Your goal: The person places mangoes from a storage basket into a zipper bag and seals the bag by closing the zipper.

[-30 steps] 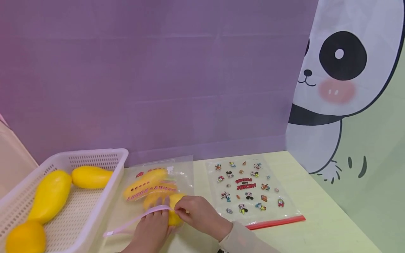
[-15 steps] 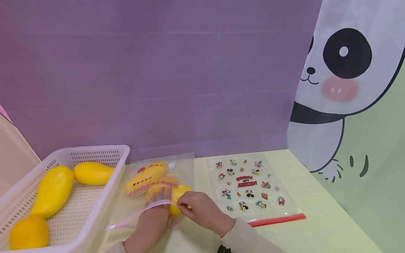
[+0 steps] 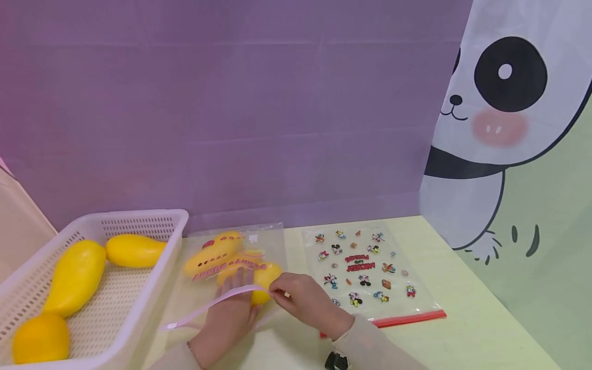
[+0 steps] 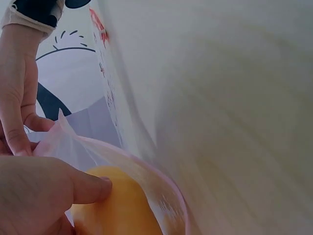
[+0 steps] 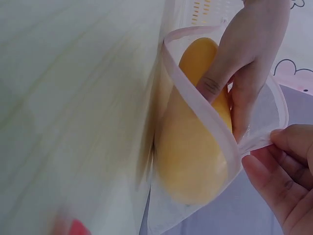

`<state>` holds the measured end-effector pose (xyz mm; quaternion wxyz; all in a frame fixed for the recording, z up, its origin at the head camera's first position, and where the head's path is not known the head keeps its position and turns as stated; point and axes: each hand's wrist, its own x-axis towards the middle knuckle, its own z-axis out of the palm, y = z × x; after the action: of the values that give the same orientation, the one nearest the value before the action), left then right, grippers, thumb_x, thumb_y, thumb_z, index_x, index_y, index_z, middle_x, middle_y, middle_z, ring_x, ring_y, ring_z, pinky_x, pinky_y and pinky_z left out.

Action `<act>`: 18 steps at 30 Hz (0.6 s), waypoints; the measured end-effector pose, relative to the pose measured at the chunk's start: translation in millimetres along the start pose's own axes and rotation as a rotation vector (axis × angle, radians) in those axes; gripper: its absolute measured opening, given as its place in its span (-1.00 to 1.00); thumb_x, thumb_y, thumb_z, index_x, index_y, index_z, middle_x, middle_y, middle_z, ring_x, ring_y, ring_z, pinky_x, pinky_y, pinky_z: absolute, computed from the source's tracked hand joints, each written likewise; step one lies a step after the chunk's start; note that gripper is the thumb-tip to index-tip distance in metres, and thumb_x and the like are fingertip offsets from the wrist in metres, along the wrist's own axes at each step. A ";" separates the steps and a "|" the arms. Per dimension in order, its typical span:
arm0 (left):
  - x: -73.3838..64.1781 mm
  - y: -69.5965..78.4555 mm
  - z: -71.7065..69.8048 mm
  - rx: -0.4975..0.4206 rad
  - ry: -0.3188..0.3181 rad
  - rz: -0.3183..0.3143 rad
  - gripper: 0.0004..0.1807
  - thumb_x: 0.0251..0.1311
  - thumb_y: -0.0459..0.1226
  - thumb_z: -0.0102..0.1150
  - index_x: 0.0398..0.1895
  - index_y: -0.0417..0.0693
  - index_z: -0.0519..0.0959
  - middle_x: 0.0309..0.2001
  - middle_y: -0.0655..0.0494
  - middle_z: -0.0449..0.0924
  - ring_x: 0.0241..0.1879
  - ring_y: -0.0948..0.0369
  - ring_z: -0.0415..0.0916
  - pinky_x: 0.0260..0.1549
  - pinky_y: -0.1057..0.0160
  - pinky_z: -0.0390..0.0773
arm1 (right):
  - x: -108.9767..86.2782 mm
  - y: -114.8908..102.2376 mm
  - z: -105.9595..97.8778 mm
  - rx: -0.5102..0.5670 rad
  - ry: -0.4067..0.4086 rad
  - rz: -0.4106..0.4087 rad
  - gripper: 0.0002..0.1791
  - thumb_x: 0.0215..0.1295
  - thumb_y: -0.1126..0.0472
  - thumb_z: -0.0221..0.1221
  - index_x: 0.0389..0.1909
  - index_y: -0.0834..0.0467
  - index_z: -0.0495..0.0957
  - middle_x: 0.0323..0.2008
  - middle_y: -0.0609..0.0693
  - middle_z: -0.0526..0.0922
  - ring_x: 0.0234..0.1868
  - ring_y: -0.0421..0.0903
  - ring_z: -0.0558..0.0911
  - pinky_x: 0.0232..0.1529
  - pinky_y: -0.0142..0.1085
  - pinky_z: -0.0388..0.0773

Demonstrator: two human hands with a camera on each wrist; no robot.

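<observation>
purple cloth [image 3: 231, 128] backs the pale table [image 3: 467, 313], and a panda-printed panel [image 3: 513, 126] bounds its right edge. at left, a white basket [image 3: 139, 227] stands just beside a clear bag [image 3: 273, 241], while a narrow strip of tabletop parts that bag from a flat printed bag [image 3: 388, 254], whose red closure [image 3: 411, 319] runs along its near edge. wider tabletop stretches to the right of this one. three yellow fruits [image 3: 76, 277] show in the basket; the clear bag lies with more inside, its pink rim [image 3: 238, 291] parted. the left hand [image 3: 228, 318] reaches in, fingers stretched out, thumb against a bagged fruit [image 3: 270, 277]. the right hand [image 3: 305, 300] pinches the rim's right end.
</observation>
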<state>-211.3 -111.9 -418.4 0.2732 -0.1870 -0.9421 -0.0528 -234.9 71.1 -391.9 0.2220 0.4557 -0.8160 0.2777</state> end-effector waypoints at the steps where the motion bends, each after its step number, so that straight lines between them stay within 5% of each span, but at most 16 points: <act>1: 1.0 0.4 0.5 0.002 -0.001 0.000 -0.23 -0.12 -0.17 0.40 0.16 -0.38 0.33 0.08 -0.31 0.38 -0.05 -0.19 0.36 -0.04 -0.11 0.41 | -0.6 0.6 -0.6 -0.002 0.002 -0.001 -0.95 0.17 0.39 0.23 -0.38 0.19 0.62 -0.43 -0.09 0.62 -0.41 -0.29 0.51 -0.28 -0.65 0.42; 18: 11.7 7.5 -3.3 -0.033 -0.132 -0.047 -0.32 -0.04 -0.17 0.36 0.09 -0.35 0.33 0.06 -0.27 0.38 0.03 -0.18 0.34 0.03 -0.17 0.37 | -6.9 -0.5 -9.4 -0.005 0.022 -0.023 -0.92 0.14 0.43 0.22 -0.37 0.20 0.61 -0.45 -0.09 0.61 -0.45 -0.28 0.48 -0.33 -0.65 0.40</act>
<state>-215.9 -101.8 -409.4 0.2059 -0.1725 -0.9612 -0.0622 -230.0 81.4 -389.0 0.2352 0.4613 -0.8089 0.2784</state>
